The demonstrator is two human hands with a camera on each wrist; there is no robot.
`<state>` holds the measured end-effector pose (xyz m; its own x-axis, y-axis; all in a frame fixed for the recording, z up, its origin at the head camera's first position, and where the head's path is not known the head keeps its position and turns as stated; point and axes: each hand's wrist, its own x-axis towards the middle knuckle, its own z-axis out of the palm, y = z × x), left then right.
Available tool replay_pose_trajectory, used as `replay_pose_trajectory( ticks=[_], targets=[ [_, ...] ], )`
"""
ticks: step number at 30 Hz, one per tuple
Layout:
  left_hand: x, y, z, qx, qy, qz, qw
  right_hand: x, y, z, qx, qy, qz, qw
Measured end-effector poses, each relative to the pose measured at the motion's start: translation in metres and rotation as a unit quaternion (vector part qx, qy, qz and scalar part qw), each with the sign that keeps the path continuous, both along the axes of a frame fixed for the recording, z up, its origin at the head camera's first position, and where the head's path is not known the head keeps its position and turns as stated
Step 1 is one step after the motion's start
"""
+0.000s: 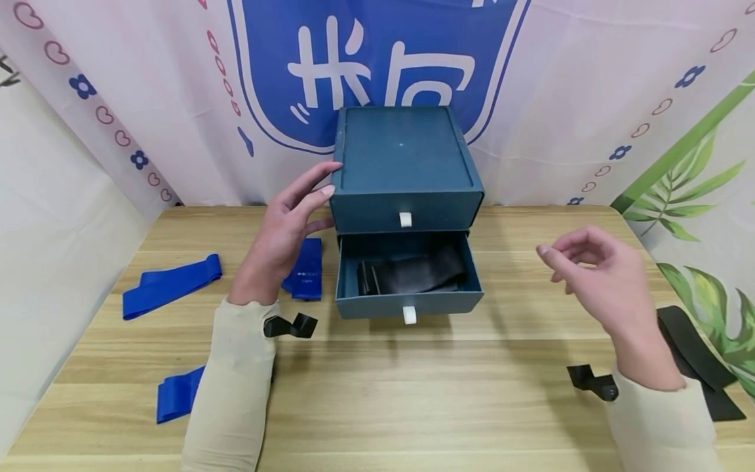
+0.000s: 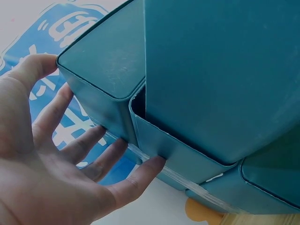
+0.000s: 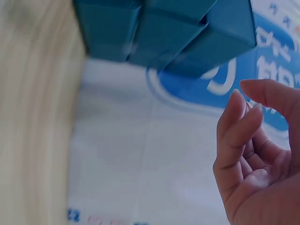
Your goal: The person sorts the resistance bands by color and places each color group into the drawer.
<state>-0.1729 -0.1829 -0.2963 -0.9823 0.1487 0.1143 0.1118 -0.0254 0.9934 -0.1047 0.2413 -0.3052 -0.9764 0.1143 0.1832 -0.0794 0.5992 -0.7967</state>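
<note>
A teal two-drawer box (image 1: pixel 407 154) stands at the back of the table, its upper drawer closed and its lower drawer (image 1: pixel 377 306) pulled out. Inside the lower drawer lies a folded black resistance band (image 1: pixel 415 270). My left hand (image 1: pixel 287 226) rests its fingertips against the box's left side, fingers spread, as the left wrist view (image 2: pixel 70 154) also shows. Off to the right of the box, my right hand (image 1: pixel 604 275) hovers above the table with loosely bent fingers and nothing in them; the right wrist view shows the same hand (image 3: pixel 262 159).
Blue bands lie on the left: one at the far left (image 1: pixel 171 286), one beside the box (image 1: pixel 308 269) and one partly behind the left sleeve (image 1: pixel 177 395). A black band (image 1: pixel 698 360) lies at the right edge of the table (image 1: pixel 425 400). A printed curtain (image 1: pixel 548 98) hangs behind the box.
</note>
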Motion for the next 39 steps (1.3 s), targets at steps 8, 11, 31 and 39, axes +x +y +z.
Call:
replay_pose_trajectory(
  ticks=[8, 11, 31, 39],
  targets=[
    [0.0, 0.0, 0.001, 0.0, -0.003, 0.001, 1.0, 0.002, 0.049, -0.014, -0.022, -0.047, -0.05, 0.997],
    [0.0, 0.0, 0.002, -0.003, -0.004, 0.0, 1.0, 0.003, 0.067, -0.022, -0.031, -0.058, -0.062, 0.996],
    [0.001, -0.001, 0.0, -0.007, -0.001, 0.008, 0.9999, 0.003, 0.171, -0.067, 0.072, -0.186, -0.136, 0.97],
    [0.002, 0.0, 0.001, -0.008, -0.003, 0.004, 1.0, -0.001, 0.178, -0.078, 0.155, -0.243, -0.109, 0.951]
  ],
)
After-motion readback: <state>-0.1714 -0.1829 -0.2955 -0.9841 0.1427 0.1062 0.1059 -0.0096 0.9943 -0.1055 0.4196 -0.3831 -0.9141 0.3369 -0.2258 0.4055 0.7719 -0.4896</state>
